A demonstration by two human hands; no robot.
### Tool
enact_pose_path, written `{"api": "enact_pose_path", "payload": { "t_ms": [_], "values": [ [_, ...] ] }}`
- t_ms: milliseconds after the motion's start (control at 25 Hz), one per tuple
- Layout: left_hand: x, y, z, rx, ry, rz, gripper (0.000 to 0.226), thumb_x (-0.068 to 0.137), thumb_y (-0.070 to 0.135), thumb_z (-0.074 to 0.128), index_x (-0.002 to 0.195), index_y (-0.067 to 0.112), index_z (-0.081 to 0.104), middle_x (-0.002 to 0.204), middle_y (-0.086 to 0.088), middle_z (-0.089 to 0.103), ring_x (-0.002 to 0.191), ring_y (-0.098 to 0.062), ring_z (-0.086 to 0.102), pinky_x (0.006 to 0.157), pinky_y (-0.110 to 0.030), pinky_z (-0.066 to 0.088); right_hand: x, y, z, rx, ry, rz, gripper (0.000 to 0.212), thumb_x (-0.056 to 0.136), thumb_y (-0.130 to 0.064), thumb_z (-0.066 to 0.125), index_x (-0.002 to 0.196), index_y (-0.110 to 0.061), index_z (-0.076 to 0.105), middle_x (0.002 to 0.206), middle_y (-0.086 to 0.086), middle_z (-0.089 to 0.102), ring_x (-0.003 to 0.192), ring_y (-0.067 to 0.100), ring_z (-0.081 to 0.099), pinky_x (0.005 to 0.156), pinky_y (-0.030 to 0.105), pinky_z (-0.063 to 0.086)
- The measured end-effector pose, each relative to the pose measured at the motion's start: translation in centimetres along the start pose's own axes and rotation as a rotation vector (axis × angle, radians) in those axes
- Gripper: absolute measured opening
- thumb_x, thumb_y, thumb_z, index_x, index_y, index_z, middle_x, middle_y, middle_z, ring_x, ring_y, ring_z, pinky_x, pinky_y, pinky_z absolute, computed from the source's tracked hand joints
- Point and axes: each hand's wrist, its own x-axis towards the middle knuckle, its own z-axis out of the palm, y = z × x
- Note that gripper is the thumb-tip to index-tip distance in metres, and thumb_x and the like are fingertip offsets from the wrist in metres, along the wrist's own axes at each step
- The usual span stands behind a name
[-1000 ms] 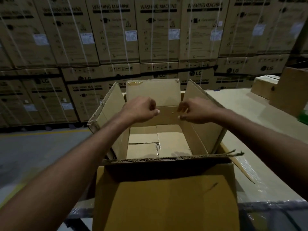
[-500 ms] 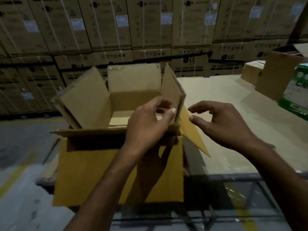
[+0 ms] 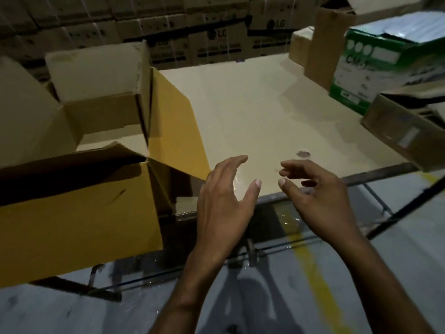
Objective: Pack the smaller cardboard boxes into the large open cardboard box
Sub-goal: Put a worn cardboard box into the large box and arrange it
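The large open cardboard box (image 3: 79, 213) stands at the left on the table, its flaps up and its right flap (image 3: 175, 131) folded outward. Both hands hover over the table's front edge, to the right of the box, holding nothing. My left hand (image 3: 225, 196) has relaxed, spread fingers. My right hand (image 3: 313, 191) has loosely curled fingers. Smaller boxes stand at the right: a brown cardboard box (image 3: 399, 131), a green and white box (image 3: 375, 66) and a tall brown box (image 3: 325, 44).
The pale table top (image 3: 252, 112) stretches between the large box and the smaller boxes. Its metal frame (image 3: 385, 174) runs along the front edge. Stacked LG cartons (image 3: 216, 37) form a wall behind. A yellow floor line (image 3: 320, 280) lies below.
My view has swung right, so the large box now sits at the left. My left hand has let go of the box's right flap, and both hands have moved right over the table edge.
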Motion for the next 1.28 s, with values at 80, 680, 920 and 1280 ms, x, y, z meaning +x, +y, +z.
{"api": "enact_pose_path", "payload": {
  "t_ms": [80, 680, 920, 1280],
  "values": [
    [0.1, -0.3, 2.5, 0.011, -0.078, 0.036, 0.048, 0.096, 0.042, 0.067, 0.141, 0.035, 0.054, 0.143, 0.018, 0.054, 0.133, -0.003, 0.047, 0.107, -0.043, 0.046, -1.1, 1.8, -0.8, 0.022, 0.066, 0.081, 0.032, 0.09, -0.02, 0.076, 0.119, -0.033, 0.071, 0.104, -0.019, 0.074, 0.103, -0.005, 0.067, 0.09, 0.024, 0.056],
    [7.1, 7.5, 21.9, -0.214, -0.371, 0.153, 0.042, 0.095, 0.036, 0.07, 0.136, 0.038, 0.058, 0.135, 0.028, 0.054, 0.129, 0.008, 0.045, 0.106, -0.024, 0.04, 2.5, 14.7, -13.7, -0.139, 0.317, 0.228, 0.033, 0.092, -0.019, 0.073, 0.122, -0.035, 0.07, 0.111, -0.022, 0.07, 0.109, -0.005, 0.062, 0.091, 0.015, 0.049],
    [9.5, 14.2, 30.1, -0.277, -0.251, 0.052, 0.038, 0.096, 0.038, 0.069, 0.133, 0.042, 0.059, 0.135, 0.027, 0.057, 0.127, 0.006, 0.05, 0.101, -0.025, 0.044, 8.5, 20.2, -23.0, -0.157, 0.217, 0.131, 0.032, 0.093, -0.022, 0.073, 0.121, -0.036, 0.069, 0.11, -0.027, 0.069, 0.109, -0.003, 0.063, 0.091, 0.028, 0.054],
    [15.4, 17.3, 36.3, -0.252, -0.206, 0.0, 0.035, 0.096, 0.039, 0.069, 0.13, 0.045, 0.06, 0.133, 0.032, 0.056, 0.124, 0.012, 0.049, 0.096, -0.012, 0.04, 17.6, 24.8, -27.6, -0.099, 0.203, 0.081, 0.027, 0.094, -0.022, 0.072, 0.118, -0.035, 0.072, 0.113, -0.024, 0.067, 0.11, 0.0, 0.061, 0.094, 0.031, 0.052]
  ]
}}
